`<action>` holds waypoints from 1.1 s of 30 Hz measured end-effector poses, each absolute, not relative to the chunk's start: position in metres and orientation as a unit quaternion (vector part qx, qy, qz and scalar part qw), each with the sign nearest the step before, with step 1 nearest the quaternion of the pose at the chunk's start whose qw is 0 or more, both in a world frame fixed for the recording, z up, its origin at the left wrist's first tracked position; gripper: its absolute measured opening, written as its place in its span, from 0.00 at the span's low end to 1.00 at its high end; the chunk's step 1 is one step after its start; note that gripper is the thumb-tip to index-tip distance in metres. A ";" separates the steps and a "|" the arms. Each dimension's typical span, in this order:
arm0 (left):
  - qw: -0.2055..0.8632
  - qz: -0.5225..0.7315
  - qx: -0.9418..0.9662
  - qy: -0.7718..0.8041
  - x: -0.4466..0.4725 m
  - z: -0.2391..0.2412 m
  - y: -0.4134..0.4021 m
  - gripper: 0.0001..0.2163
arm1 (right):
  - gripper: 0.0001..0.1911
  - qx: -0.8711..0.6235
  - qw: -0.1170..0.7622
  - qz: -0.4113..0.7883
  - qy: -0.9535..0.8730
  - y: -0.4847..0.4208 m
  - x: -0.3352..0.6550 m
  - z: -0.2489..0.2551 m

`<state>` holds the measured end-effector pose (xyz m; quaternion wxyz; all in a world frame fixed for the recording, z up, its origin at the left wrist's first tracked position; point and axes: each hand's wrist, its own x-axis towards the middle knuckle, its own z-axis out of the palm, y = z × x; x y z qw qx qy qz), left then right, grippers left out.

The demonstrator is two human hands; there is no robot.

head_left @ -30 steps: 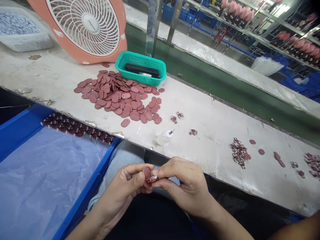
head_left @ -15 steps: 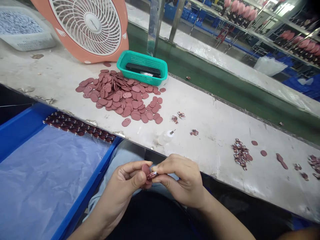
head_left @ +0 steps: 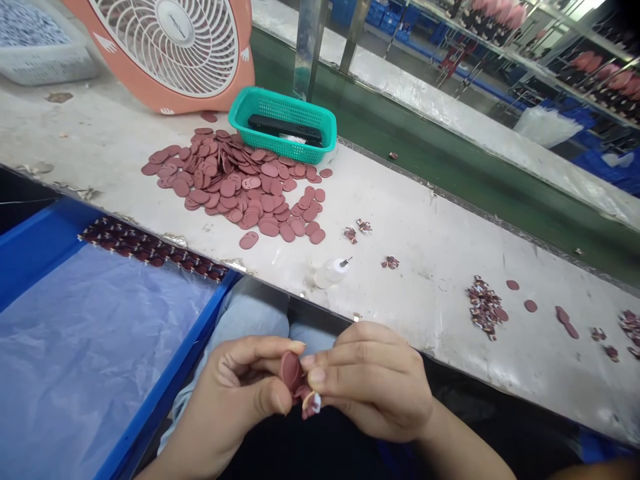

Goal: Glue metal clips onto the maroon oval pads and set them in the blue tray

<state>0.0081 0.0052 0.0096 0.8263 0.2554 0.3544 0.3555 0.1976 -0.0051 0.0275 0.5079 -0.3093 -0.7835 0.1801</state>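
Observation:
Both hands meet low over my lap, in front of the table edge. My left hand (head_left: 235,393) pinches a dark red oval piece (head_left: 291,370) between thumb and fingers. My right hand (head_left: 373,380) is closed on a small patterned trim piece (head_left: 311,402) pressed against that oval. On the white table (head_left: 425,267) lies a big heap of the same red oval pieces (head_left: 240,183). A small white glue bottle (head_left: 330,272) lies on its side near the front edge.
A teal basket (head_left: 283,125) with a dark object stands behind the heap, beside an orange fan (head_left: 170,47). A blue bin (head_left: 75,333) lined with plastic, with a row of finished pieces, sits at my left. Small trim piles (head_left: 483,308) lie at right. A green conveyor (head_left: 450,167) runs behind.
The hands have dropped lower and closer to me, and the oval piece has turned more edge-on. The right fingers have closed more tightly over the trim piece.

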 end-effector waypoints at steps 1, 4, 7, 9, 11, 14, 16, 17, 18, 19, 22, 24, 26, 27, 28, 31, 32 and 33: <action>0.830 0.353 0.253 0.350 0.008 0.010 0.005 0.13 | 0.04 -0.306 0.505 0.178 -0.788 -0.006 0.198 0.030; 0.833 0.353 0.243 0.351 0.008 0.011 0.006 0.13 | 0.05 -0.309 0.495 0.183 -0.791 -0.006 0.198 0.033; 0.832 0.358 0.226 0.359 0.011 0.009 0.008 0.13 | 0.05 -0.325 0.491 0.202 -0.783 -0.003 0.198 0.032; 0.828 0.364 0.216 0.368 0.014 0.008 0.010 0.13 | 0.05 -0.333 0.492 0.218 -0.774 0.000 0.197 0.029; 0.824 0.366 0.208 0.380 0.015 0.006 0.011 0.14 | 0.04 -0.341 0.494 0.234 -0.765 0.003 0.197 0.027; 0.821 0.355 0.194 0.402 0.017 0.004 0.012 0.15 | 0.03 -0.357 0.486 0.246 -0.759 0.005 0.198 0.024; 0.823 0.346 0.183 0.411 0.017 0.003 0.012 0.17 | 0.03 -0.364 0.478 0.247 -0.760 0.006 0.198 0.023; 0.824 0.343 0.179 0.413 0.018 0.002 0.012 0.17 | 0.04 -0.365 0.476 0.247 -0.761 0.006 0.198 0.022; 0.825 0.342 0.176 0.413 0.018 0.002 0.012 0.17 | 0.04 -0.365 0.475 0.246 -0.762 0.006 0.198 0.022; 0.826 0.342 0.174 0.413 0.018 0.001 0.012 0.17 | 0.04 -0.364 0.475 0.245 -0.763 0.006 0.198 0.022; 0.829 0.342 0.168 0.410 0.018 0.000 0.011 0.16 | 0.04 -0.361 0.479 0.240 -0.763 0.006 0.198 0.021; 0.831 0.341 0.163 0.409 0.019 0.000 0.011 0.16 | 0.04 -0.359 0.483 0.236 -0.763 0.006 0.197 0.020; 0.832 0.342 0.160 0.406 0.019 -0.001 0.011 0.16 | 0.04 -0.359 0.485 0.236 -0.762 0.006 0.197 0.018; 0.833 0.342 0.160 0.405 0.019 -0.001 0.012 0.16 | 0.04 -0.359 0.486 0.238 -0.761 0.005 0.196 0.018; 0.833 0.343 0.160 0.404 0.019 -0.001 0.012 0.17 | 0.04 -0.360 0.486 0.239 -0.760 0.005 0.196 0.017; 0.831 0.344 0.158 0.407 0.019 -0.001 0.012 0.18 | 0.04 -0.361 0.487 0.242 -0.757 0.005 0.195 0.015; 0.830 0.345 0.159 0.409 0.018 -0.001 0.012 0.17 | 0.04 -0.361 0.486 0.242 -0.758 0.005 0.195 0.015; 0.829 0.344 0.160 0.410 0.018 -0.001 0.012 0.17 | 0.04 -0.362 0.486 0.242 -0.758 0.005 0.195 0.015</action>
